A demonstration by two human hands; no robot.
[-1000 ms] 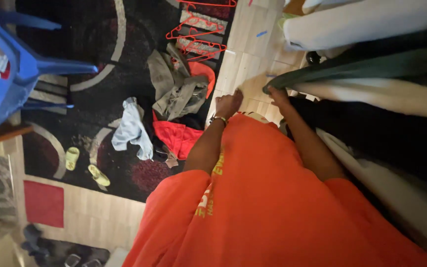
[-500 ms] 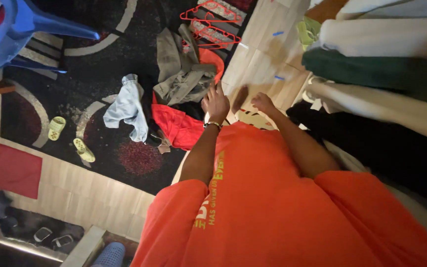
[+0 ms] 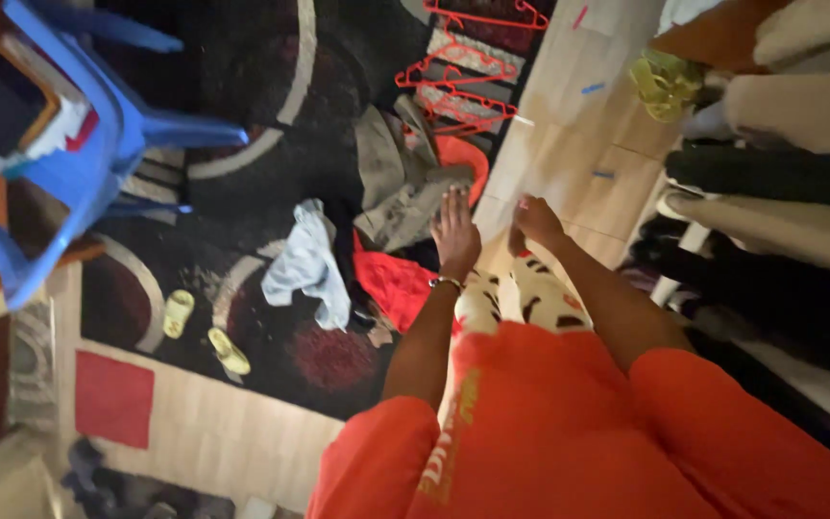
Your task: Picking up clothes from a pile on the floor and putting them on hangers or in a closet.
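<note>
My left hand [image 3: 455, 235], with a bracelet at the wrist, reaches down with its fingers stretched flat and holds nothing. It hovers over a heap of clothes on the rug: a grey-olive garment [image 3: 401, 187] and a red garment [image 3: 394, 284]. My right hand [image 3: 536, 219] is beside it over the wooden floor [image 3: 617, 125], fingers curled in and nothing visible in them. It is apart from the row of hanging clothes [image 3: 780, 173] on the right. My orange shirt fills the lower part of the view.
A light blue-grey garment [image 3: 309, 264] lies left of the heap. Red hangers [image 3: 458, 72] lie on the dark patterned rug [image 3: 242, 115]. A blue plastic chair [image 3: 98, 135] stands at the left. Two yellow slippers [image 3: 228, 351] and a red mat [image 3: 112, 399] are nearby.
My right hand let go of the dark green hanging garment and came down beside the left. My left hand opened flat above the heap. The view swung toward the floor.
</note>
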